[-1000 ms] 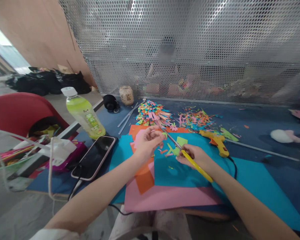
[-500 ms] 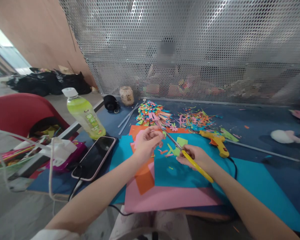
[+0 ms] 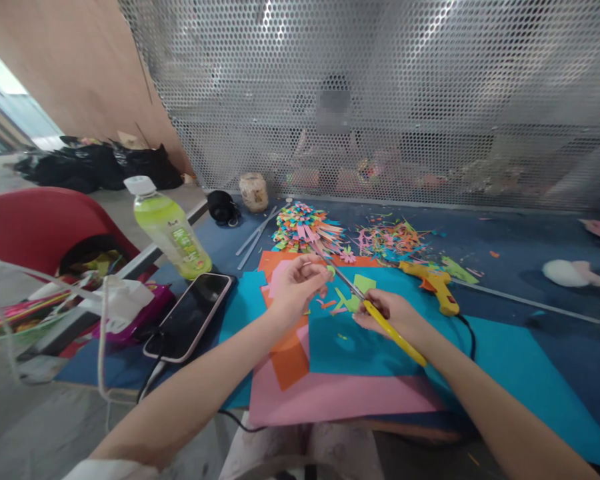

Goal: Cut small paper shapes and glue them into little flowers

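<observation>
Between thumb and fingers my left hand (image 3: 300, 283) pinches a small green paper piece (image 3: 331, 272). My right hand (image 3: 387, 317) grips yellow-handled scissors (image 3: 397, 335), whose metal blades point up and left, close beside that piece. Below both hands lies a blue paper sheet (image 3: 370, 357), with green paper scraps (image 3: 364, 285) and small orange and pink cuttings on it. Orange paper (image 3: 289, 360) and a pink sheet (image 3: 340, 400) show underneath. Beyond my hands sits a multicoloured bundle of fringed paper strips (image 3: 305, 227), with a small pink paper flower (image 3: 347, 255) at its right.
To the left stand a bottle of green drink (image 3: 170, 230) and a phone (image 3: 190, 317) with cables. A yellow glue gun (image 3: 433, 285) lies right of my right hand. Behind it is a heap of paper shreds (image 3: 395, 239). A perforated metal panel (image 3: 405, 100) rises at the back.
The green piece in my left fingers has shifted slightly right and down and shows more of its face. My right hand and the scissors have hardly moved.
</observation>
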{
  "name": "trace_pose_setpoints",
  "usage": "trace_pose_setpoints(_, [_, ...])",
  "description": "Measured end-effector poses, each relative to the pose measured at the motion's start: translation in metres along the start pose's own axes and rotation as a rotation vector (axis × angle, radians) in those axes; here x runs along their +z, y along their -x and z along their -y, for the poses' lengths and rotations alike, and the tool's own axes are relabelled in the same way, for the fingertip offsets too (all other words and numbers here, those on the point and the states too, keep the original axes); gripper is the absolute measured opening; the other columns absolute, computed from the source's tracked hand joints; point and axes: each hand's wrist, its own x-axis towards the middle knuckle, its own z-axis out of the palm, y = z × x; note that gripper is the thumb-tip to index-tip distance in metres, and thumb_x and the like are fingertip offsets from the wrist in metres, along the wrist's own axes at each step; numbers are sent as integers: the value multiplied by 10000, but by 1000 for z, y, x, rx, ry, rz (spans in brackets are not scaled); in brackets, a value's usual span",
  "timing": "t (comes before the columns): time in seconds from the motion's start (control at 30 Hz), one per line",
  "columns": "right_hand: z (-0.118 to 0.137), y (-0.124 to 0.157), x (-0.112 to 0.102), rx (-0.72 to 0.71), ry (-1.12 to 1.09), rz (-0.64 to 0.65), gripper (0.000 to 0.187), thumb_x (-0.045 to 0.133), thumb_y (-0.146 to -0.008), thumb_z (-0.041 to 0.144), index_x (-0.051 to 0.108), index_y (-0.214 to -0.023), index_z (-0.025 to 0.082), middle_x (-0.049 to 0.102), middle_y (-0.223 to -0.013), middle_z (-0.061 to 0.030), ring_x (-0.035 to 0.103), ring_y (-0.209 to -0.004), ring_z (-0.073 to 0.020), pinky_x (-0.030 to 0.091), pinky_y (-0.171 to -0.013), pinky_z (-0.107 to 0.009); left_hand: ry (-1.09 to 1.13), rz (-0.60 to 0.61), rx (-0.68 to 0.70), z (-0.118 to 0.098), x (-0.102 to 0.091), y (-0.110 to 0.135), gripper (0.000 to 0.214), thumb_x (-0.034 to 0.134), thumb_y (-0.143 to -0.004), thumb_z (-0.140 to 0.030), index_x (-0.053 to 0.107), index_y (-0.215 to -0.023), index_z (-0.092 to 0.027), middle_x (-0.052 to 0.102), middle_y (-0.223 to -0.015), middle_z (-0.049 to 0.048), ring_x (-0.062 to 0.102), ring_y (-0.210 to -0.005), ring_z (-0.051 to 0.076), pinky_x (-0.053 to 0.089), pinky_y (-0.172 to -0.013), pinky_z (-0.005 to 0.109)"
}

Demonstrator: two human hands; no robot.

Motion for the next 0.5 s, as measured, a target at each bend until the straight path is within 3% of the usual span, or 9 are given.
trace_pose_setpoints(0.5, [5, 1, -2, 41, 80, 41, 309, 618, -654, 453, 435, -625, 205, 474, -535, 34, 419, -464, -103, 263, -414, -241, -23, 11, 22, 0, -4, -1, 358, 755, -594, -201, 536, -874, -156, 610, -633, -35, 526, -499, 63, 397, -438, 181])
